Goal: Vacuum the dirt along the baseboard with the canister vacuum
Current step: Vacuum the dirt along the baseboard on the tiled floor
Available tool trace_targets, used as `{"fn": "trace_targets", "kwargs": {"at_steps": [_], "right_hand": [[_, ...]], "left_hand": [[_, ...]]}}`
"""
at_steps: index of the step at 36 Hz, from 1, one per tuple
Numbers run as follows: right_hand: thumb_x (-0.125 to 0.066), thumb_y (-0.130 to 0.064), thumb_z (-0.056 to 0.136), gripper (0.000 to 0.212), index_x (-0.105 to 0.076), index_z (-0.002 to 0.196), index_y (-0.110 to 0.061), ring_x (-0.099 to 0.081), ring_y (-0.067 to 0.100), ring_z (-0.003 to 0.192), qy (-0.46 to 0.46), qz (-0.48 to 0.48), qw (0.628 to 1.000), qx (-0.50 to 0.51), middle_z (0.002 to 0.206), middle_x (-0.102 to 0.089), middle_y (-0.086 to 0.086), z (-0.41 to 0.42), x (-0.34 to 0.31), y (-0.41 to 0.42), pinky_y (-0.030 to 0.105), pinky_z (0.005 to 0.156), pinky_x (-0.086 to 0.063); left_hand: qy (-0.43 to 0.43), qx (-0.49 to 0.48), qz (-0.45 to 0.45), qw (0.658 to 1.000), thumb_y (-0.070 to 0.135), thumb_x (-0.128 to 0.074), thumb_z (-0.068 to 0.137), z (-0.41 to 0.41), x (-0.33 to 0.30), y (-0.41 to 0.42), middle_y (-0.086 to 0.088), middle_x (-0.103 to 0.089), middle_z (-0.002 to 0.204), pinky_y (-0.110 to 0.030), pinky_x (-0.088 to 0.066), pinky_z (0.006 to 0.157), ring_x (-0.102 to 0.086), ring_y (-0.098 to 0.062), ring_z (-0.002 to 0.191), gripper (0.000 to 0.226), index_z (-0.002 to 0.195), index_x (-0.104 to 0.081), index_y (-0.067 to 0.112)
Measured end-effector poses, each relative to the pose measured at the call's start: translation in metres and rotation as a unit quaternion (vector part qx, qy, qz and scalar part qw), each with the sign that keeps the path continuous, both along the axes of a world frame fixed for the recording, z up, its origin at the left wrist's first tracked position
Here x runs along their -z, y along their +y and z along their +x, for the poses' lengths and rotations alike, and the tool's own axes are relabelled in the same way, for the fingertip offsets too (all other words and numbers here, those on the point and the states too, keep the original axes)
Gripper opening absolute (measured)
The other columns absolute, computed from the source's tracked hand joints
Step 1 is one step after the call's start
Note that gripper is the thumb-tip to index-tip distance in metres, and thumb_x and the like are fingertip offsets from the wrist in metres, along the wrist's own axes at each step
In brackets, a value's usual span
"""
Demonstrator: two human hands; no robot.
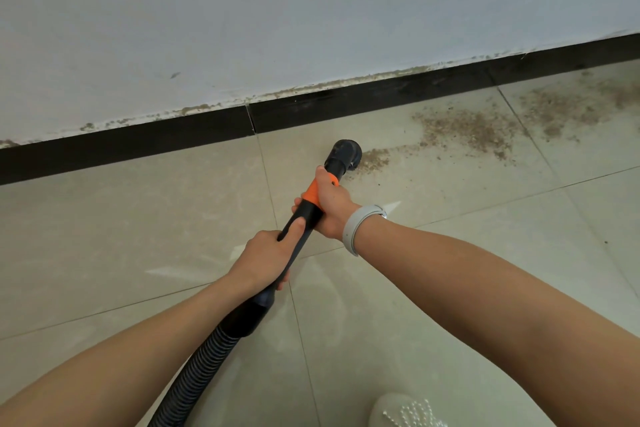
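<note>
A black vacuum wand (302, 229) with an orange collar (313, 191) points down at the tiled floor. Its round brush nozzle (344, 153) touches the left end of a brown dirt trail (467, 128) that spreads rightward along the dark baseboard (363, 97). My right hand (330, 203) grips the wand at the orange collar, and a grey band sits on that wrist. My left hand (268, 255) grips the wand lower down, thumb lying along it. The ribbed black hose (197, 378) runs off the bottom left; the canister is out of view.
A white wall (311, 10) with stained paint rises above the baseboard. Beige floor tiles (138, 236) fill the lower view. More dirt (568, 104) lies at the far right by the baseboard. A pale beaded shoe (405, 411) shows at the bottom edge.
</note>
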State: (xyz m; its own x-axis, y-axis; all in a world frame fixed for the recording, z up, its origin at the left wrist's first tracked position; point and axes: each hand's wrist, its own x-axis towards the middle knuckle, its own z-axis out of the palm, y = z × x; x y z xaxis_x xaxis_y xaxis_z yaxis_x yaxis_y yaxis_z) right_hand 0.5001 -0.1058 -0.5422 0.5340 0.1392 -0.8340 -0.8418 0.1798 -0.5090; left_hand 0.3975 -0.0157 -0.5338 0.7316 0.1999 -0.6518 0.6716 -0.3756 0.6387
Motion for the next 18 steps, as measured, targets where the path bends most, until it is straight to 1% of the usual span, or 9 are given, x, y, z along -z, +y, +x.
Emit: {"fn": "trace_targets", "kwargs": {"at_steps": [4,8,18], "right_hand": [[-0.052,-0.040,0.097,0.035,-0.042,0.108,-0.008,-0.057,0.024,0.061,-0.002,-0.005,1.000,0.010,0.077,-0.051,0.011,0.008,0.002,-0.010,0.039,0.057,-0.053],[-0.052,-0.040,0.098,0.034,-0.043,0.105,-0.008,-0.056,0.024,0.061,-0.001,-0.003,1.000,0.023,0.078,-0.051,0.011,0.016,0.004,-0.024,0.039,0.057,-0.053],[-0.052,-0.041,0.097,0.037,-0.043,0.112,-0.009,-0.057,0.023,0.061,-0.003,-0.008,0.998,0.065,0.081,-0.053,0.011,0.044,0.008,-0.062,0.038,0.058,-0.053]], "left_hand": [[0.002,0.014,0.003,1.000,0.059,-0.039,0.095,0.009,0.002,-0.009,-0.009,-0.060,0.052,-0.029,-0.049,0.053,-0.056,-0.023,0.043,0.057,0.071,-0.051,0.009],[-0.001,0.034,0.001,0.999,0.060,-0.038,0.095,0.020,0.004,-0.019,-0.007,-0.059,0.051,-0.027,-0.048,0.052,-0.055,-0.020,0.041,0.057,0.071,-0.050,0.010],[-0.008,0.070,-0.013,0.997,0.062,-0.039,0.093,0.055,0.008,-0.048,-0.006,-0.059,0.050,-0.026,-0.047,0.050,-0.054,-0.019,0.041,0.056,0.071,-0.049,0.012]]}}
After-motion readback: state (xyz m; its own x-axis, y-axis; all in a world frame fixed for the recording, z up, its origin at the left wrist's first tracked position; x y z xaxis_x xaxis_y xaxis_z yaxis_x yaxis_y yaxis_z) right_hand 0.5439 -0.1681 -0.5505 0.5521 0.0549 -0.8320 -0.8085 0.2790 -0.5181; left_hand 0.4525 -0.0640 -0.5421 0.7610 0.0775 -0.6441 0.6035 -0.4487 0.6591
